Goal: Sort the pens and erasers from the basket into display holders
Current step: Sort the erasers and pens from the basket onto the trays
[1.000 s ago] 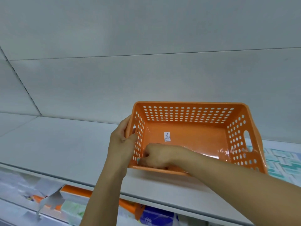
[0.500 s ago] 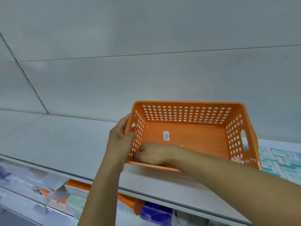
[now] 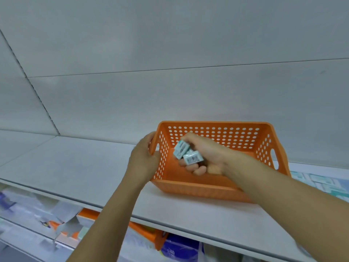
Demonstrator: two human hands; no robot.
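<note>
Lifting erasers out of the orange basket (image 3: 217, 188).
The right hand (image 3: 204, 155) clutched two wrapped erasers (image 3: 187, 155) above the basket's floor; the left hand (image 3: 144, 159) gripped its left wall on the grey shelf (image 3: 75, 167).

**Q:** How is the lighting here, and how sharp is it?

**A:** Soft, even, cool light is seen all over; its source can't be made out. Only faint shadow is cast under the orange basket (image 3: 217, 190) along the shelf (image 3: 75, 167) front. No hard glare is noticed. The right hand (image 3: 204, 156) and the erasers (image 3: 188, 154) it grips are smeared by motion blur. Straight panel lines are bowed near the frame edges, and the lower-shelf clutter (image 3: 56, 220) at bottom left is rendered soft.
</note>
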